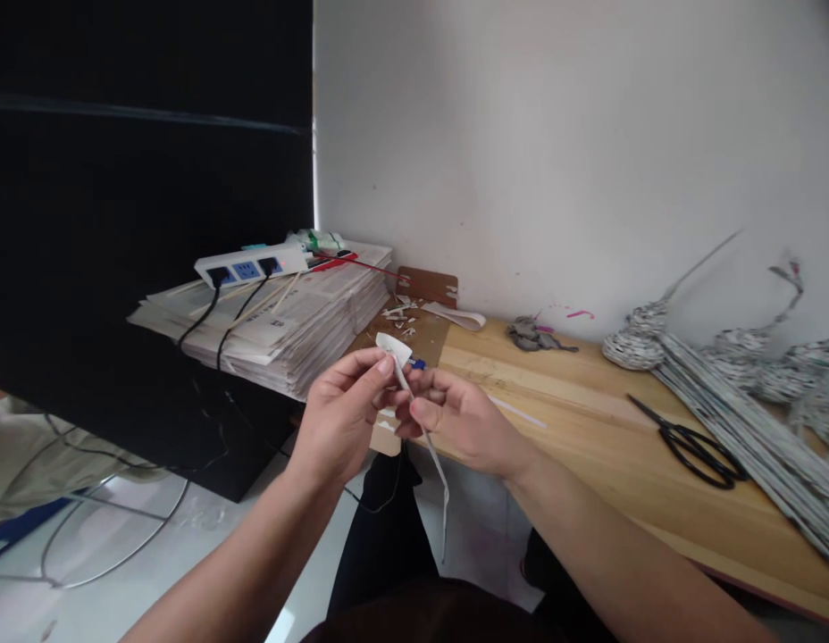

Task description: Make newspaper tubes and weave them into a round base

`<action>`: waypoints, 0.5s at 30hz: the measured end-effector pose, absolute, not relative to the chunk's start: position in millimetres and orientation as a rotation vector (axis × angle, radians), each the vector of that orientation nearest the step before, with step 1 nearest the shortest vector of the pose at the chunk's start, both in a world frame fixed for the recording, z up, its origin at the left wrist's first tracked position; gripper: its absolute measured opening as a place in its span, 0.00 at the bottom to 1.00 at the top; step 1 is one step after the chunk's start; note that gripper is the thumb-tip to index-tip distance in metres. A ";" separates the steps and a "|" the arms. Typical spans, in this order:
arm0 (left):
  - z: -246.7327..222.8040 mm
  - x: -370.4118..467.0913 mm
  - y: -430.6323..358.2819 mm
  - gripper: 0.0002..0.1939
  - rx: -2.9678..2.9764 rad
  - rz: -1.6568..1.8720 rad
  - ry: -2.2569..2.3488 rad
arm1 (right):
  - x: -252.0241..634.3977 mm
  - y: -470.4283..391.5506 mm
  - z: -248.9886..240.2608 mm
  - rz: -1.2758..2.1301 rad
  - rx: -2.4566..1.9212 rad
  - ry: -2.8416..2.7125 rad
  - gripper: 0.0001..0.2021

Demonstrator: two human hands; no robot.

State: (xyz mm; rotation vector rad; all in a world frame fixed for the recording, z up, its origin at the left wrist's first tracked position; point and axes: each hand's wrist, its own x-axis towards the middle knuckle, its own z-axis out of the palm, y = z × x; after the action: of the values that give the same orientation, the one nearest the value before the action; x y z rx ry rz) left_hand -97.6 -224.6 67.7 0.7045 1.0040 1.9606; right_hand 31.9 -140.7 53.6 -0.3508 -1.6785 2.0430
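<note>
My left hand pinches the upper end of a thin, pale paper strip between thumb and fingers. A small white piece sticks up just above those fingertips; whether it is joined to the strip I cannot tell. Lower down, my right hand has its thumb and fingers closed on the same strip. From there the strip hangs slanting and bent over my lap. Both hands are close together in front of the table edge, and their fingers partly hide the strip.
Black scissors lie on the wooden table beside a bundle of rolled paper sticks. Woven paper gourd shapes stand by the wall. At left, a power strip with black cords rests on stacked newspapers.
</note>
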 end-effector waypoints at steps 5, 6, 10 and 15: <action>82.5 -82.3 -218.1 0.06 0.824 1.935 1.008 | 48.0 -153.4 62.2 1.766 -0.465 -1.631 0.14; 84.5 -80.5 -217.7 0.06 0.855 1.924 1.021 | 51.3 -153.5 62.5 1.716 -0.471 -1.633 0.13; 89.2 -78.6 -218.3 0.05 0.952 1.832 1.078 | 65.5 -155.0 62.2 1.637 -0.502 -1.626 0.13; 89.8 -75.8 -217.3 0.07 0.998 1.733 1.130 | 80.5 -159.0 60.4 1.636 -0.534 -1.640 0.12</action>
State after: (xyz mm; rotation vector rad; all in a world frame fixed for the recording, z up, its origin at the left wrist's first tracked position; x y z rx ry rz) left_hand -75.8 -217.3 89.8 0.9978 1.1298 1.7334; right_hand 80.5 -159.0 60.4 -0.5338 -1.6398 1.6361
